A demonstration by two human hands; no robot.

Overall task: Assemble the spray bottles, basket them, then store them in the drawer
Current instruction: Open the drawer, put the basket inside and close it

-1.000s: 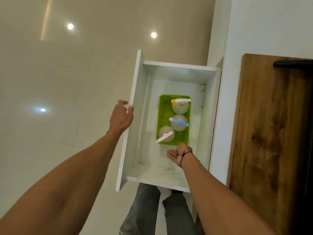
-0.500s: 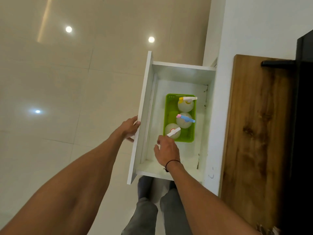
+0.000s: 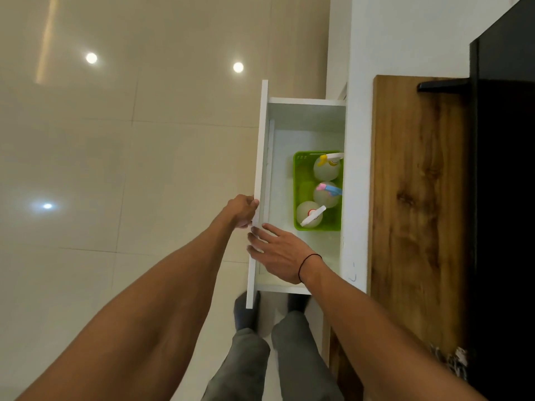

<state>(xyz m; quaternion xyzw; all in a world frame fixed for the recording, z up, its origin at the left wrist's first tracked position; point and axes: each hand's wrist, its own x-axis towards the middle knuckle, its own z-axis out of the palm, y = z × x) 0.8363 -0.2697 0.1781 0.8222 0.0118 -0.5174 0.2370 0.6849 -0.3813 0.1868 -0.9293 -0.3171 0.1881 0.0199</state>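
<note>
The left hand [image 3: 241, 211] grips the drawer front [image 3: 258, 198], apparently to push it shut. The right hand [image 3: 279, 253], fingers spread and holding nothing, rests just beside it. Beyond the right hand's fingertips, the green basket [image 3: 302, 198] holds three spray bottles [image 3: 326, 195] inside the drawer.

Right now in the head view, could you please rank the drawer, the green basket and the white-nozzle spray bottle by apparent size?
1. drawer, largest by far.
2. green basket, sitting inside it.
3. white-nozzle spray bottle, smallest, standing in the basket beside two similar-looking bottles.
</note>
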